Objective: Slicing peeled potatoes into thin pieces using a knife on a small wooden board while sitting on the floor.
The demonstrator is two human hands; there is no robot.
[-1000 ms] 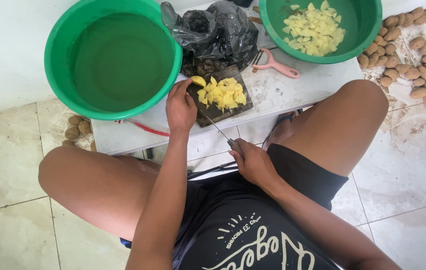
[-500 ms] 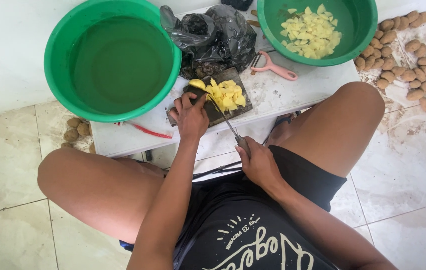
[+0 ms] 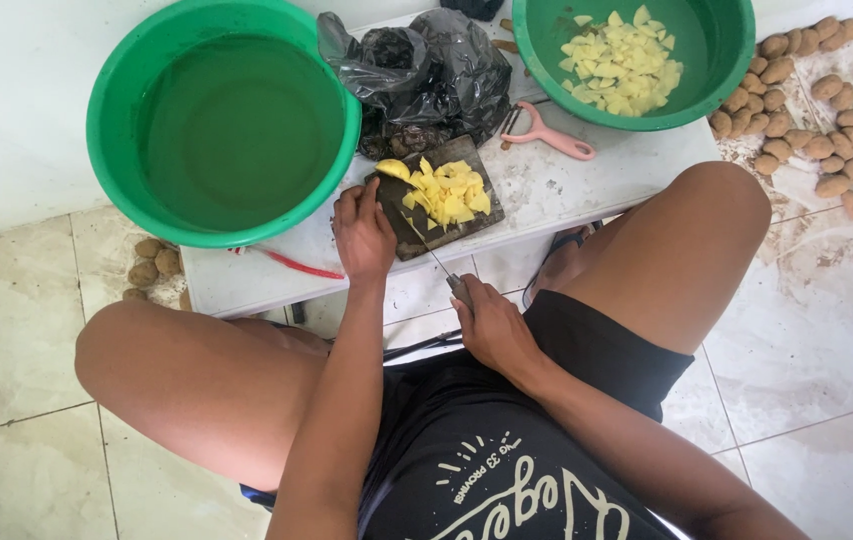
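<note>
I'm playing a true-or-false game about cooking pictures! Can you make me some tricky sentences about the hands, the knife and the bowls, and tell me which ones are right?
1. The right hand holds a knife. True.
2. The left hand is inside the big bowl of water. False: it rests on the edge of the dark cutting board.
3. Yellow cut pieces lie on the cutting board. True.
4. The bowl at the top right is empty. False: it holds more yellow cut pieces.
5. The pink peeler lies on the white table. True.
6. The brown potatoes are piled on the cutting board. False: they lie on the floor at the right.
</note>
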